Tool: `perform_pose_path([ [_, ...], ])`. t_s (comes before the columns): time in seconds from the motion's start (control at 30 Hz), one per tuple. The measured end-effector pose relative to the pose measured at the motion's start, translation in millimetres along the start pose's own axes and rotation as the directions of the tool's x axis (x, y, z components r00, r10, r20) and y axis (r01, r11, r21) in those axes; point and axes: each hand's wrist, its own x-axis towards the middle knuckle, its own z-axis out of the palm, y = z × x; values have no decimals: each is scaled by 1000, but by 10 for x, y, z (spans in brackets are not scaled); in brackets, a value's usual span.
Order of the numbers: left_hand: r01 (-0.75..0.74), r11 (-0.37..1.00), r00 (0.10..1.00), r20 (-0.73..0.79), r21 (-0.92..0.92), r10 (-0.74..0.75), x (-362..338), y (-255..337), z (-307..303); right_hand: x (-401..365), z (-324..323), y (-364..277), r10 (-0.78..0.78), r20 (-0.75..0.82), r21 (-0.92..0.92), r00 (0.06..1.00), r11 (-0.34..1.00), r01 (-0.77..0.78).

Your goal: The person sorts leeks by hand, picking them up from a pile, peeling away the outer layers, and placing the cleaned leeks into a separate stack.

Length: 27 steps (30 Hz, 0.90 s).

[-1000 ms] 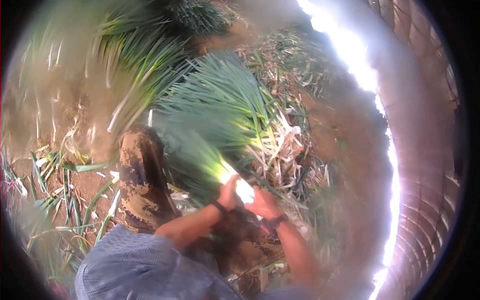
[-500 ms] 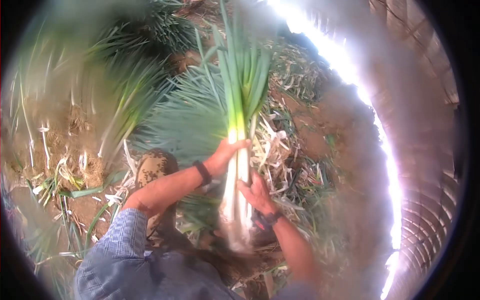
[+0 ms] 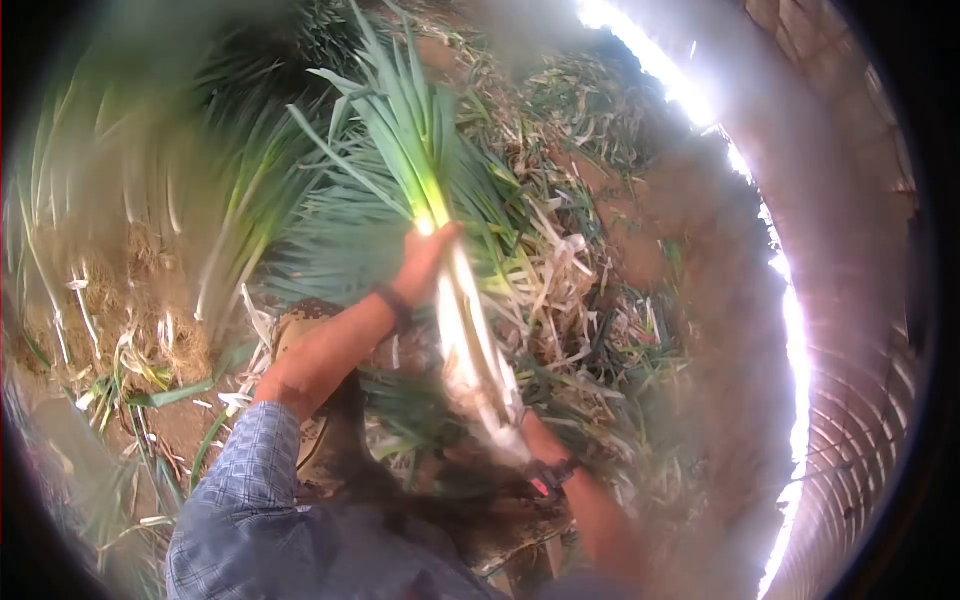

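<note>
Tilted, seemingly bundled leeks (image 3: 455, 300), white-stemmed

A farm plot: bare soil (image 3: 640, 250), heaped green onions (image 3: 335, 235), trimmed husks (image 3: 560, 275) strewn around.

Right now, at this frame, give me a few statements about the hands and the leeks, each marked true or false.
1. The left hand has its grip on the leek bundle where white stalk turns green. True.
2. The bundle lies flat on the soil, untouched. False: it is lifted, with its leaves pointing away from the person.
3. The right hand is at the bundle's white lower end. True, though it is blurred.
4. The left wrist is bare. False: it wears a dark band.
5. The left sleeve is plain red. False: the sleeve is blue checked.
</note>
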Motion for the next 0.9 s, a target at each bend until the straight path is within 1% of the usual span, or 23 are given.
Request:
perform_pose_path([
  [0.07, -11, 999, 1000, -25, 40, 12, 50, 14, 11, -160, -242, 82, -104, -2, -194, 995, 976, 101],
  [0.17, -75, 987, 988, -124, 141, 93, 25, 27, 94, -266, -783, 254, 66, -182, -213, 981, 972, -104],
  [0.2, -131, 981, 979, -140, 143, 151, 126, -82, 71, -298, -923, 157, 12, -297, -299, 955, 949, -105],
  [0.23, -184, 969, 966, -151, 162, 209, 167, -99, 68, -341, -1038, -100, -103, -385, -355, 917, 934, -45],
  [0.27, -233, 955, 950, -165, 184, 264, 187, -119, 65, -386, -1153, -368, -215, -464, -422, 859, 907, -1],
  [0.3, -273, 939, 934, -175, 209, 310, 200, -174, 65, -446, -1167, -712, -358, -517, -461, 777, 882, 99],
  [0.33, -262, 937, 918, -241, 234, 316, 285, -253, 67, -452, -1123, -973, -486, -565, -502, 667, 844, 189],
  [0.37, -247, 935, 896, -306, 256, 321, 370, -327, 69, -410, -989, -1149, -569, -521, -530, 636, 800, 281],
  [0.4, -248, 923, 865, -361, 295, 348, 420, -374, 87, -366, -811, -1348, -587, -456, -548, 669, 778, 308],
  [0.43, -223, 924, 872, -361, 311, 332, 355, -322, 116, -320, -634, -1547, -601, -389, -561, 698, 756, 337],
  [0.47, -197, 924, 878, -361, 328, 315, 290, -270, 146, -270, -501, -1723, -540, -294, -571, 789, 761, 309],
  [0.5, -171, 923, 883, -361, 344, 299, 220, -212, 178, -137, -426, -1744, -542, -268, -601, 796, 740, 302],
  [0.57, -80, 948, 955, -248, 309, 161, 45, -3, 164, 222, -302, -1632, -550, -208, -659, 809, 690, 299],
  [0.67, -243, 942, 906, -292, 233, 306, 144, -144, 62, 314, -195, -1524, -536, -76, -649, 841, 667, 366],
  [0.77, -131, 952, 954, -224, 278, 197, 63, -8, -24, -54, -195, -1777, -670, 13, -441, 743, 663, 605],
  [0.8, -93, 960, 964, -217, 265, 153, 59, -34, -31, -121, -213, -1825, -661, 62, -455, 748, 648, 610],
  [0.87, -18, 970, 980, -189, 243, 65, 80, -118, -36, -286, -264, -1949, -681, 138, -441, 719, 608, 660],
  [0.9, -7, 976, 982, -181, 216, 47, 82, -140, -16, -327, -301, -1973, -688, 177, -439, 704, 585, 682],
])
